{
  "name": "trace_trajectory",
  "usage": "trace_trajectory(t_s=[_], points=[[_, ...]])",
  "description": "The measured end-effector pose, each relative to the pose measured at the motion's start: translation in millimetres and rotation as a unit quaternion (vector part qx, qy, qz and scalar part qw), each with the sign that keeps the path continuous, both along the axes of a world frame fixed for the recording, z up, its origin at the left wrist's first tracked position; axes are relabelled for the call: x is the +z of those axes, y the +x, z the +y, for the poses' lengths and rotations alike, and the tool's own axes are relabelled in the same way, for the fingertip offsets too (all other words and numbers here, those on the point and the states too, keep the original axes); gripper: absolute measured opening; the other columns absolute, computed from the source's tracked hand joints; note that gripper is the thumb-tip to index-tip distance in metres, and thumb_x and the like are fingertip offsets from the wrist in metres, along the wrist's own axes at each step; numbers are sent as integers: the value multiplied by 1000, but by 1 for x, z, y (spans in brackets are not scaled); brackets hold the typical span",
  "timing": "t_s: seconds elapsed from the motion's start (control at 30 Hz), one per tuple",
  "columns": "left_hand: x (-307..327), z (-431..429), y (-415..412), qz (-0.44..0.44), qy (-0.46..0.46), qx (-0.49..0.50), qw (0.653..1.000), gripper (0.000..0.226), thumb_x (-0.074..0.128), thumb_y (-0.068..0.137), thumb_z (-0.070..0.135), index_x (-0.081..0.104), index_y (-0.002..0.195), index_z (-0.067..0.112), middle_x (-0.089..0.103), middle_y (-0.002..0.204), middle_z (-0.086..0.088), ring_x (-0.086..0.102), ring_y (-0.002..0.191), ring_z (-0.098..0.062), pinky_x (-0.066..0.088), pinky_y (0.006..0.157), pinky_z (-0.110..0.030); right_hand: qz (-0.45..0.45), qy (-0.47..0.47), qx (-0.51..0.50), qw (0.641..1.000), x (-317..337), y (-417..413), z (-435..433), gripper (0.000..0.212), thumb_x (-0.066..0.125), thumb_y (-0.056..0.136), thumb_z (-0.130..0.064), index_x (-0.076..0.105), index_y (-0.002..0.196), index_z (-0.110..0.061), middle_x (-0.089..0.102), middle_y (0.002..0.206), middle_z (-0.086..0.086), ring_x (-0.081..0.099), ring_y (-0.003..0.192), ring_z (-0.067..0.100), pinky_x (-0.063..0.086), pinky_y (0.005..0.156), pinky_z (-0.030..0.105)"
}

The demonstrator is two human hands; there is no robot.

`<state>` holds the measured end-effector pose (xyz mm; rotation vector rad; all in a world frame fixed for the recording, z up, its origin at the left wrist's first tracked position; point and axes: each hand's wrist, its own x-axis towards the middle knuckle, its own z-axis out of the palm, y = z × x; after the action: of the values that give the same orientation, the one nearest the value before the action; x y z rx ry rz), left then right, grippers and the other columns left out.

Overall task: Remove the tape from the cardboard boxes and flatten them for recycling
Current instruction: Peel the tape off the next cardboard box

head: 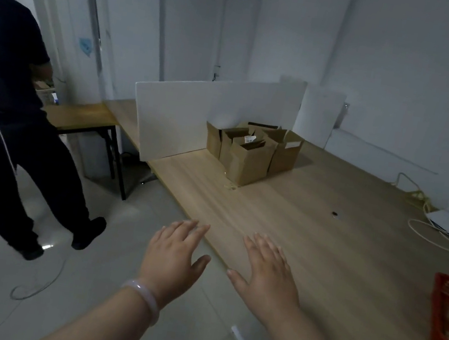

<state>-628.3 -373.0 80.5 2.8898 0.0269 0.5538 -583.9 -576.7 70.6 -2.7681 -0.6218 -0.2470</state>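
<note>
Both our left hand (174,253) and right hand (268,276) hover at the table's (334,269) near edge, fingers straight, slightly spread, holding nothing. Cardboard boxes (252,152) stand upright at the table's far side, untouched. We judge all untaping and flattening outstanding.

Both arms reach forward, bare to the forearm, with the hands held level and side by side. The left hand (174,253) shows its back, palm facing down, fingers straight and close together, thumb stretched out towards the other hand. The right hand (268,276) mirrors it: palm down, fingers straight and slightly spread, thumb pointing back at the left one. The two thumb tips lie near each other but apart. Neither hand holds anything. Just behind the left hand, a pale bracelet (142,298) circles the wrist.
</note>
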Motion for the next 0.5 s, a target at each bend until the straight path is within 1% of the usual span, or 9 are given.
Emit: trace_trajectory(t_s=[0.13, 0.23, 0.33, 0.5], points=[[-13, 24, 64, 4, -20, -19, 1000, 64, 47, 86, 59, 33, 144, 35, 39, 147, 9, 36, 134, -15, 30, 109, -33, 5, -5, -28, 1000, -13, 53, 19, 78, 39, 86, -66, 12, 151, -33, 10, 160, -9, 1, 146, 9, -7, 115, 28], [-23, 46, 111, 11, -28, -44, 999, 64, 43, 87, 60, 29, 145, 36, 35, 149, 10, 32, 136, -13, 28, 110, -31, 7, -5, -55, 998, -19, 95, 36, 77, 40, 86, -65, 13, 151, -34, 10, 160, -10, 2, 146, 8, -7, 115, 27], [-24, 72, 161, 10, -33, -73, 997, 65, 44, 88, 59, 30, 146, 34, 36, 148, 8, 34, 135, -15, 28, 109, -31, 10, -1, -76, 997, -19, 138, 59, 77, 39, 86, -66, 12, 151, -34, 11, 160, -9, 2, 146, 8, -5, 116, 27], [-17, 113, 253, 9, -23, -114, 993, 64, 44, 88, 59, 33, 145, 32, 39, 147, 7, 37, 133, -16, 26, 109, -29, 11, 9, -114, 993, -22, 207, 95, 77, 38, 87, -67, 11, 151, -34, 10, 160, -10, 3, 146, 7, -6, 115, 24]])
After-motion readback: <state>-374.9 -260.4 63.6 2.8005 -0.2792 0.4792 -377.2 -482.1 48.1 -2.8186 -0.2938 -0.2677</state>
